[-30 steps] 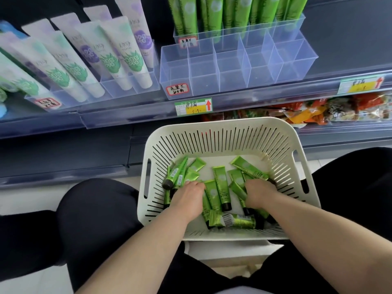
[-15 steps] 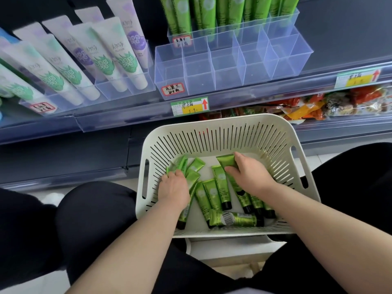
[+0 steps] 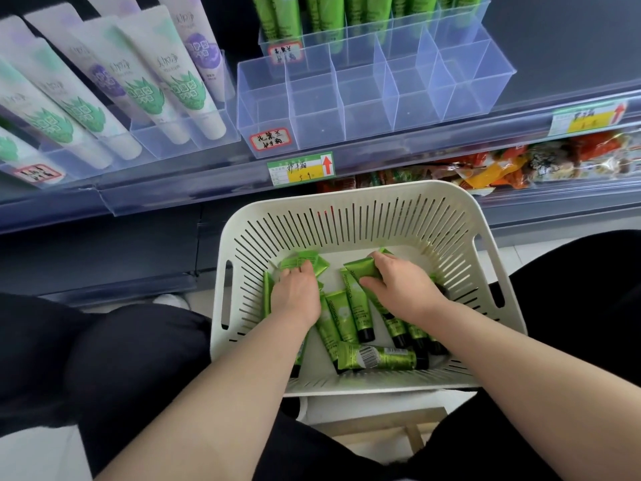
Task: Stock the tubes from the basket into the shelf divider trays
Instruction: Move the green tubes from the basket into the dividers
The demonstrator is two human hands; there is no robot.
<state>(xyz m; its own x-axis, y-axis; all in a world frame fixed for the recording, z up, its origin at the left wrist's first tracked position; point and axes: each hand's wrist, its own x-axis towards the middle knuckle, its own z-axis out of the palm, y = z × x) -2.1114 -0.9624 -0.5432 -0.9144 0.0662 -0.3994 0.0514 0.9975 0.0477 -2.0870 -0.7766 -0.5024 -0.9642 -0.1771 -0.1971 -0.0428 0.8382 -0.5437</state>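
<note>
Green tubes [image 3: 347,315] heaped loose on the floor of a white slotted basket [image 3: 347,194], just below the shelf [image 3: 173,192]. Left hand [image 3: 295,300] down among them, fingers curled over a few crimped ends at the back left. Right hand [image 3: 399,289] clenched round one tube [image 3: 360,269] near the basket's middle. Clear divider tray [image 3: 364,102] on the shelf above, well apart from both hands.

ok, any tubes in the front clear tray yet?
No, the front clear tray has nothing in its compartments; the green tubes lie in the basket.
</note>
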